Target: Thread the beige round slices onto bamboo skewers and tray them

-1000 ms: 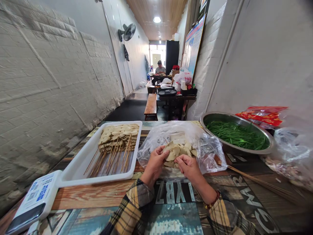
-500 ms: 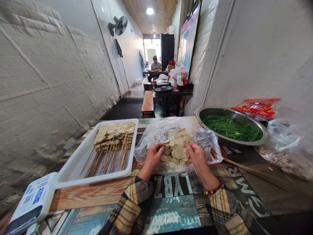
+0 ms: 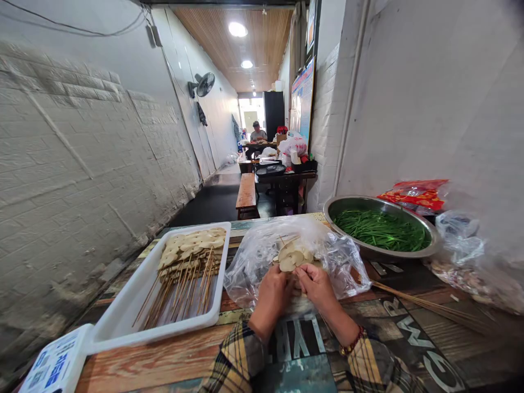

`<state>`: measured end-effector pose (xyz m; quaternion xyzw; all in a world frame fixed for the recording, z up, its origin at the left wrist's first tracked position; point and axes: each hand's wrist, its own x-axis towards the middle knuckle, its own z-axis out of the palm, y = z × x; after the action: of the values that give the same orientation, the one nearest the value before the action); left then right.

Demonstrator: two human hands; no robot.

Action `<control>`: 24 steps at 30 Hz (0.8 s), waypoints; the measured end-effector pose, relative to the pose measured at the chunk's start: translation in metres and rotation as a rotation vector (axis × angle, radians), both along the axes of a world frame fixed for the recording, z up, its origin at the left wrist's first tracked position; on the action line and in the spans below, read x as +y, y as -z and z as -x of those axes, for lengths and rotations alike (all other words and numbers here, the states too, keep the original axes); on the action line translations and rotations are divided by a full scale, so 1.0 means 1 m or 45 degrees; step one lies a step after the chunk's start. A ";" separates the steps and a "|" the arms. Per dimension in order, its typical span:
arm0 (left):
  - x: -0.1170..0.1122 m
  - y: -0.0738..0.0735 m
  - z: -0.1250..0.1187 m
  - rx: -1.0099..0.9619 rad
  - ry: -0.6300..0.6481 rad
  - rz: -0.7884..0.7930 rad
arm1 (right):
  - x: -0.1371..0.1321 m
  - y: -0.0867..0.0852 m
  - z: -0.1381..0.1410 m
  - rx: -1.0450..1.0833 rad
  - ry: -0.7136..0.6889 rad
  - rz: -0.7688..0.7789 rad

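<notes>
My left hand (image 3: 273,292) is closed at the lower left edge of thin, pale, roundish food slices (image 3: 291,261), its fingertips pinching at a slice. My right hand (image 3: 317,286) meets it from the right, thumb and finger pinched on a thin wooden skewer, part of which shows below the palm. The slices overlap above my fingertips, and a thin stick tip pokes up behind them. Beneath both hands lies a clear plastic bag (image 3: 254,267) spread open, with more slices partly hidden by the hands.
To the left, a white tray (image 3: 164,334) carries skewered slices (image 3: 196,240). Bare skewers (image 3: 417,300) lie at the right. A metal basin (image 3: 434,248) of green stalks (image 3: 380,230) stands behind them, near plastic bags (image 3: 460,232). Further back are a bench (image 3: 246,191) and a seated person (image 3: 257,134).
My hands have come together; the left moved right toward the right hand. The slices at my fingertips now sit above the joined fingers. The camera view has tilted upward.
</notes>
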<state>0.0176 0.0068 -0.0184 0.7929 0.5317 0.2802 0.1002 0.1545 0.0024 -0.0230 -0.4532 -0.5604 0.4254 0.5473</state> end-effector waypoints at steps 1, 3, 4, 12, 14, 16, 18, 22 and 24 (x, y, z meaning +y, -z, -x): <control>0.001 0.002 -0.002 -0.004 0.019 -0.027 | 0.000 0.000 0.000 -0.006 0.005 -0.005; 0.002 0.005 -0.006 -0.008 0.052 -0.059 | 0.001 0.001 -0.001 -0.009 0.012 -0.016; 0.003 0.006 -0.007 -0.008 0.066 -0.068 | 0.001 0.001 -0.002 -0.006 0.013 -0.017; 0.001 0.011 -0.009 -0.105 0.018 0.033 | 0.001 -0.001 -0.003 0.015 0.011 0.009; 0.002 0.011 -0.010 -0.215 0.019 0.094 | 0.001 -0.003 -0.003 0.024 0.018 0.016; 0.003 0.012 -0.010 -0.287 -0.003 0.157 | 0.000 -0.005 -0.004 0.031 0.022 0.023; 0.005 0.013 -0.010 -0.339 -0.018 0.202 | 0.000 -0.006 -0.004 0.046 0.023 0.033; 0.009 0.013 -0.002 -0.588 -0.009 0.260 | 0.000 -0.007 -0.007 0.110 0.030 0.068; 0.011 0.012 0.004 -0.811 -0.028 0.318 | 0.001 -0.007 -0.009 0.161 0.035 0.088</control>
<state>0.0136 0.0181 -0.0302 0.6413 0.5125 0.4478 0.3544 0.1633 0.0030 -0.0162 -0.4517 -0.5035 0.4647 0.5714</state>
